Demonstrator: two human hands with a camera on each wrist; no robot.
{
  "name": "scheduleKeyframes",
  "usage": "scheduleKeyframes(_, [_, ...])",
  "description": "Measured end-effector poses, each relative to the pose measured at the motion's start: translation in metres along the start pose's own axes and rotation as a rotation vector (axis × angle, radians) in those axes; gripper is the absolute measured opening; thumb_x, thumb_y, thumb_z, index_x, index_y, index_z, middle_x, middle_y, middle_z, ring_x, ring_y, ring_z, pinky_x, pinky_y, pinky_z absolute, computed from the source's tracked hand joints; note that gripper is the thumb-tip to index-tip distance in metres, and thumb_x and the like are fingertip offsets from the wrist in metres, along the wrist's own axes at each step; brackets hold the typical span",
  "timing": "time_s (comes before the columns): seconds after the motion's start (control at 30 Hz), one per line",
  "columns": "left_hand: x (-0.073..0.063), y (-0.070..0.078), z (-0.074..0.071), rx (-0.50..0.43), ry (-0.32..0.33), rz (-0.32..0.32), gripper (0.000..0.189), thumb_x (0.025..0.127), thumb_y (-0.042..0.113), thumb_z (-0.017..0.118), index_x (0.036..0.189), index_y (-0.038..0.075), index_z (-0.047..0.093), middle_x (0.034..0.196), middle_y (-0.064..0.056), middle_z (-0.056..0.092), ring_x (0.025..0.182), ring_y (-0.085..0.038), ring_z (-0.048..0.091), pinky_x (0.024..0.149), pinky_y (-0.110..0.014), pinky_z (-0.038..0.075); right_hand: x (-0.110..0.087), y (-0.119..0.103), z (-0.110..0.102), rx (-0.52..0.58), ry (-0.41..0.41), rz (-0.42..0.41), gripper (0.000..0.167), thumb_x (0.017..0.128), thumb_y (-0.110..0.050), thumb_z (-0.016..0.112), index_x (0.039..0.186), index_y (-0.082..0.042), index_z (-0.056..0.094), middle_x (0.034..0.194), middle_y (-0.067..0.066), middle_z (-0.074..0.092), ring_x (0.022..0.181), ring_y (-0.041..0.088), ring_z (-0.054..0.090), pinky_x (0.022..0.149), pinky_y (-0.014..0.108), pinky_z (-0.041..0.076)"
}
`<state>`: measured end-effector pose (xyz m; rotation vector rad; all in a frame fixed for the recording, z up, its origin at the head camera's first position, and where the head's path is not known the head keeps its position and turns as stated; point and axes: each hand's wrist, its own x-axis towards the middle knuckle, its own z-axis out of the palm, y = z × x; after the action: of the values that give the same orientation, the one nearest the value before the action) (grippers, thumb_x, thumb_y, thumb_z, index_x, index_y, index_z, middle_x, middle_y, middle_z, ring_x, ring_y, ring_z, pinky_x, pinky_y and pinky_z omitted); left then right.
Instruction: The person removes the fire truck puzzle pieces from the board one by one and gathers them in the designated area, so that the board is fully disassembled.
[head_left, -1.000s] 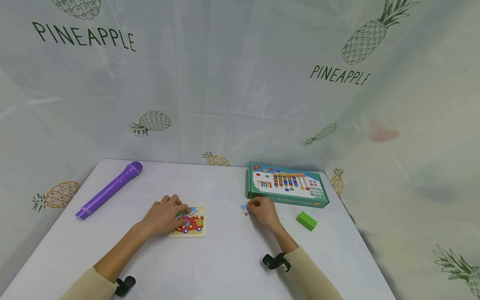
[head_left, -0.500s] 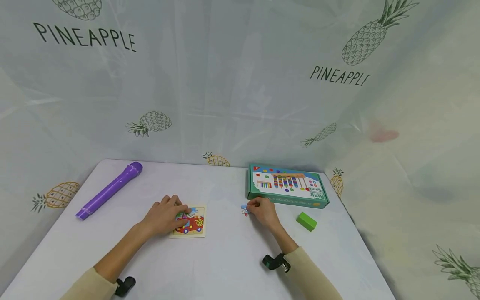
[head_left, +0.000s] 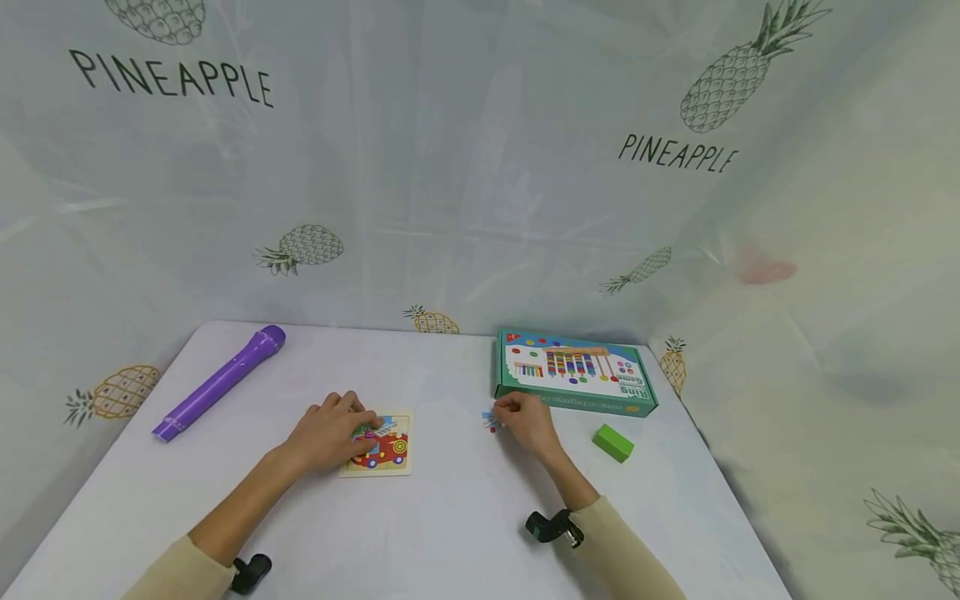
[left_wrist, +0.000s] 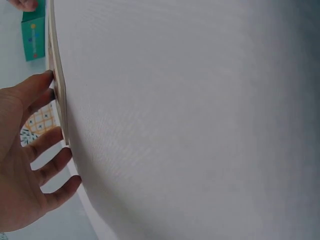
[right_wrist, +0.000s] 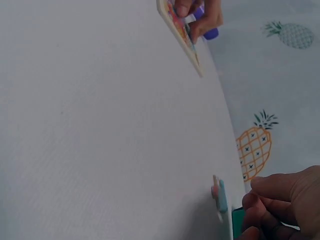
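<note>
A square jigsaw puzzle (head_left: pixel 392 454) with a red fire engine in a pale wooden frame lies left of the table's middle. My left hand (head_left: pixel 326 435) rests on its left part, fingers spread and relaxed; in the left wrist view the fingertips are at the frame's edge (left_wrist: pixel 59 85). A small blue puzzle piece (head_left: pixel 488 419) with red on it lies to the right of the puzzle. My right hand (head_left: pixel 528 421) is beside it, fingers loosely curled. The right wrist view shows a gap between these fingers and the piece (right_wrist: pixel 222 196), with nothing seen between thumb and fingers.
A green ring game box (head_left: pixel 577 371) lies just behind my right hand. To its front right is a green block (head_left: pixel 613 442). A purple toy microphone (head_left: pixel 221 383) lies at the table's left. A pineapple-print sheet (head_left: pixel 450 167) hangs behind the table.
Both hands, the puzzle and the small piece stay where they were. Only the head view shifts very slightly.
</note>
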<state>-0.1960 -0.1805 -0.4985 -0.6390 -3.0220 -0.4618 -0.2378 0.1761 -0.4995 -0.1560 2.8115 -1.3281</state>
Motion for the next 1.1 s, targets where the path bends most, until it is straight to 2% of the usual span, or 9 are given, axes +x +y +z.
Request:
scheduleKeyframes(0.17, [0.000, 0.000, 0.001, 0.011, -0.006, 0.003, 0.034, 0.089, 0.043, 0.074, 0.117, 0.024, 0.075, 0.111, -0.004, 0.059, 0.106, -0.030, 0.051, 0.084, -0.056, 0.048, -0.003, -0.017, 0.003, 0.028, -0.021, -0.029, 0.012, 0.094, -0.019, 0.072, 0.098, -0.009, 0.075, 0.085, 0.001, 0.070, 0.072, 0.017, 0.062, 0.061, 0.027, 0.050])
scheduleKeyframes(0.33, [0.001, -0.001, 0.001, -0.001, -0.004, 0.005, 0.034, 0.089, 0.042, 0.075, 0.117, 0.023, 0.075, 0.111, -0.003, 0.059, 0.106, -0.029, 0.052, 0.083, -0.057, 0.048, -0.002, -0.033, 0.015, 0.054, -0.068, -0.065, 0.013, 0.094, -0.019, 0.072, 0.099, -0.009, 0.075, 0.085, 0.002, 0.071, 0.071, 0.019, 0.065, 0.060, 0.027, 0.051])
scheduleKeyframes(0.53, [0.001, -0.001, 0.000, -0.025, -0.001, -0.008, 0.035, 0.086, 0.039, 0.079, 0.117, 0.022, 0.075, 0.110, -0.002, 0.060, 0.104, -0.028, 0.053, 0.081, -0.055, 0.049, 0.001, -0.051, 0.042, 0.056, -0.119, -0.097, 0.010, 0.093, -0.021, 0.072, 0.097, -0.012, 0.075, 0.084, -0.003, 0.071, 0.071, 0.009, 0.061, 0.062, 0.026, 0.049])
scheduleKeyframes(0.87, [0.004, 0.000, 0.000, 0.003, -0.013, -0.046, 0.043, 0.083, 0.042, 0.081, 0.121, 0.025, 0.070, 0.104, -0.001, 0.058, 0.101, -0.028, 0.054, 0.078, -0.052, 0.050, 0.003, -0.076, 0.088, 0.047, -0.230, -0.114, 0.012, 0.093, -0.023, 0.074, 0.100, -0.012, 0.075, 0.079, -0.007, 0.065, 0.069, 0.007, 0.056, 0.060, 0.022, 0.046])
scheduleKeyframes(0.97, [0.003, 0.001, -0.002, 0.001, -0.006, -0.047, 0.045, 0.083, 0.042, 0.081, 0.121, 0.022, 0.069, 0.104, -0.002, 0.059, 0.099, -0.028, 0.054, 0.077, -0.052, 0.051, 0.002, -0.081, 0.100, -0.019, -0.240, -0.140, 0.013, 0.092, -0.022, 0.074, 0.099, -0.012, 0.076, 0.077, -0.009, 0.064, 0.069, 0.005, 0.054, 0.060, 0.021, 0.044])
scheduleKeyframes(1.1, [0.003, 0.002, -0.003, 0.005, 0.010, -0.052, 0.047, 0.080, 0.043, 0.083, 0.118, 0.018, 0.070, 0.105, -0.003, 0.062, 0.099, -0.027, 0.056, 0.076, -0.052, 0.053, -0.003, -0.090, 0.112, -0.180, -0.219, -0.160, 0.019, 0.090, -0.026, 0.076, 0.103, -0.012, 0.077, 0.076, -0.010, 0.060, 0.067, 0.004, 0.051, 0.058, 0.021, 0.041])
